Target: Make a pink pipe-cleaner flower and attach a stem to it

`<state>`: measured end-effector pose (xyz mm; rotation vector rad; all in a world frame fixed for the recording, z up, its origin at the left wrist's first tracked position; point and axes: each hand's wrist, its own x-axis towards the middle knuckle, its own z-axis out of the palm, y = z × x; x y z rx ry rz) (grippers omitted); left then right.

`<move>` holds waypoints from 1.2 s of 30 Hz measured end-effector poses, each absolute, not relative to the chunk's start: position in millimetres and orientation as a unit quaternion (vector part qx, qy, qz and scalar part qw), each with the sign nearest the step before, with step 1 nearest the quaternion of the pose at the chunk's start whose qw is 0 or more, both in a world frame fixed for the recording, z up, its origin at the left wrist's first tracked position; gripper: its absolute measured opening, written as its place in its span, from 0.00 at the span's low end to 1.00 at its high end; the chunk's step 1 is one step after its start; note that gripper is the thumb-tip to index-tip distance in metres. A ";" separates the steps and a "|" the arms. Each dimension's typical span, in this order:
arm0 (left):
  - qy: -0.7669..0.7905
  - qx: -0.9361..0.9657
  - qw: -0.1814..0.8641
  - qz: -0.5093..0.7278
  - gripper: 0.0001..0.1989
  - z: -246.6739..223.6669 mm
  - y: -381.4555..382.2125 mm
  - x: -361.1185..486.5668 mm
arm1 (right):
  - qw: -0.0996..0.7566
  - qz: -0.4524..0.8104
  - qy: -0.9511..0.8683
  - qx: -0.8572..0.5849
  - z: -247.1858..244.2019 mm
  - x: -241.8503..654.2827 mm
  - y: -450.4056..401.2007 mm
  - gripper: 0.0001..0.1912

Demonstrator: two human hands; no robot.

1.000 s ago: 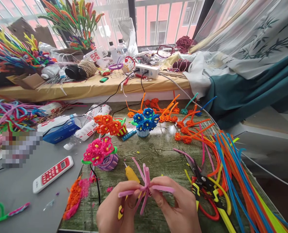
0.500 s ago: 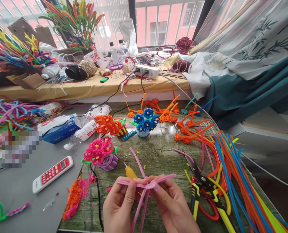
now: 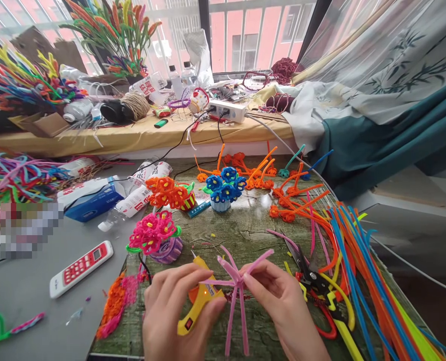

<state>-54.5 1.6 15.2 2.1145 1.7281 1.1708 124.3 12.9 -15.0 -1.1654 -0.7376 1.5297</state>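
A bundle of pink pipe cleaners (image 3: 235,296), joined in the middle with its ends spread like a star, is pinched between the thumb and fingers of my right hand (image 3: 273,296). My left hand (image 3: 179,301) is off the bundle, its thumb and fingers apart, near the tip of one pink end. A yellow glue gun (image 3: 197,308) shows through the gap between that thumb and those fingers, lying on the green table mat (image 3: 253,225). To the right of my right hand lie black-bladed scissors (image 3: 301,260) and yellow-and-black pliers (image 3: 330,296), partly overlapping.
Pots of pink flowers (image 3: 157,235), orange flowers (image 3: 166,193) and blue flowers (image 3: 226,188) stand ahead. Loose orange flowers (image 3: 283,193) lie behind. Long coloured pipe cleaners (image 3: 373,281) cover the right edge. A red-and-white remote-like handset (image 3: 82,268) lies left; a power strip (image 3: 226,110) sits on the sill.
My left hand has let go of the pink pipe cleaners and opened, moving slightly left and down. The bundle has turned in my right hand, and more of the glue gun shows.
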 end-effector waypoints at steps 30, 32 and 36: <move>0.598 0.469 0.447 0.472 0.04 4.1 3.7 -9.9 | 0.501 0.740 -0.169 -0.417 -26.6 125.1 8.0 0.13; 0.594 0.483 0.441 0.469 0.04 2.9 4.9 -11.0 | 0.485 0.766 -0.136 -0.400 -32.2 123.9 5.4 0.14; 0.593 0.499 0.435 0.458 0.05 0.6 5.3 -16.6 | 0.470 0.729 -0.239 -0.436 -36.0 130.3 2.9 0.13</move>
